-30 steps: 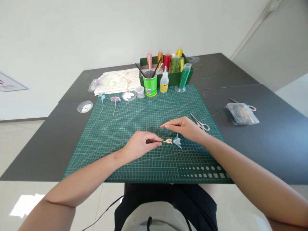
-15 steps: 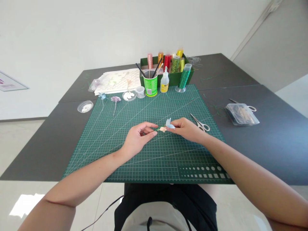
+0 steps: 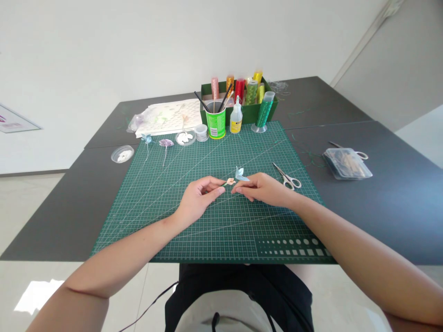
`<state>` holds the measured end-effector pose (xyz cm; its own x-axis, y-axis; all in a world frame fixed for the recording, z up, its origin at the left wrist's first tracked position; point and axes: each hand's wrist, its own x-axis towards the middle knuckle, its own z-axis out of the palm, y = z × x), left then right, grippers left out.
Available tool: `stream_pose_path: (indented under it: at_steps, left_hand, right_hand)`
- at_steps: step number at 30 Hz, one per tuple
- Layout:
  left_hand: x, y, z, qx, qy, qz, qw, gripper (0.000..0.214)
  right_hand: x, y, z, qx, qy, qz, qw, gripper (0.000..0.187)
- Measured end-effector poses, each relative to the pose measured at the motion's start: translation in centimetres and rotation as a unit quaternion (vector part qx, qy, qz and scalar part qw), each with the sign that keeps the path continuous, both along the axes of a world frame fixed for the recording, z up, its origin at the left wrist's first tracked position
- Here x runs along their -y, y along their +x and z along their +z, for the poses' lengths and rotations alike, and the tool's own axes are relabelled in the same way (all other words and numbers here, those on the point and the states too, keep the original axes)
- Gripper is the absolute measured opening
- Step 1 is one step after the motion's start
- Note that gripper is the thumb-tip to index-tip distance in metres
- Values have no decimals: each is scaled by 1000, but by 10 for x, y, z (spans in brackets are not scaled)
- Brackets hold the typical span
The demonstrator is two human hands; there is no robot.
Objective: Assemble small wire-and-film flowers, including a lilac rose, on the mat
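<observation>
Both my hands meet over the middle of the green cutting mat (image 3: 221, 221). My left hand (image 3: 197, 199) pinches a thin wire stem with a small peach flower bud (image 3: 230, 181) at its tip. My right hand (image 3: 263, 189) is closed, its fingertips pinching the stem just below a pale blue petal piece (image 3: 240, 174) that sticks up beside the bud. Bud and petal are held a little above the mat between the two hands.
Small scissors (image 3: 287, 177) lie right of my right hand. At the mat's far edge stand a green cup (image 3: 216, 123), a glue bottle (image 3: 236, 119), a green box of thread spools (image 3: 247, 99), small dishes (image 3: 186, 137) and finished flowers (image 3: 166, 144). A clear plastic case (image 3: 347, 163) sits at right.
Both hands lifted the flower stem off the mat and moved it away from me. My right hand went from lying over the petal to pinching the stem under it.
</observation>
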<state>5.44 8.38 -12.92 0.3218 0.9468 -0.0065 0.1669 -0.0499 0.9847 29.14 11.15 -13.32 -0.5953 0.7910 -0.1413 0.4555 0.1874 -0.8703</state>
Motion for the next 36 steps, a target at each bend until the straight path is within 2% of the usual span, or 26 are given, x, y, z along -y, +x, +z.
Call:
stream_pose_path:
  at_steps: [14, 22, 24, 27, 29, 32, 34, 35, 36]
  left_hand:
    - [-3, -3, -5, -52, 40, 29, 997, 21]
    - [-3, -3, -5, -70, 50, 25, 996, 19]
    - [-3, -3, -5, -75, 52, 28, 995, 20]
    - [-3, -3, -4, -72, 50, 33, 996, 21]
    - [-4, -3, -5, -64, 49, 34, 996, 21]
    - [-3, -2, -5, -48, 57, 34, 997, 20]
    - [-3, -2, -6, -41, 63, 34, 997, 20]
    - [-3, -2, -6, -37, 65, 34, 997, 19]
    - [-3, -1, -6, -34, 65, 34, 997, 19]
  right_hand:
    - [8, -3, 8, 8, -15, 112, 994, 23]
    - [10, -4, 10, 14, -6, 126, 992, 24]
    - [11, -5, 9, 8, 11, 103, 995, 30]
    - [11, -5, 6, 35, 90, 5, 995, 37]
    - [9, -5, 3, 71, 152, -58, 984, 32]
    - [6, -3, 0, 91, 215, -96, 968, 23]
    - [6, -3, -1, 74, 224, -95, 967, 15]
    - [6, -4, -1, 61, 205, -93, 972, 11]
    - [7, -5, 0, 45, 167, -94, 980, 16]
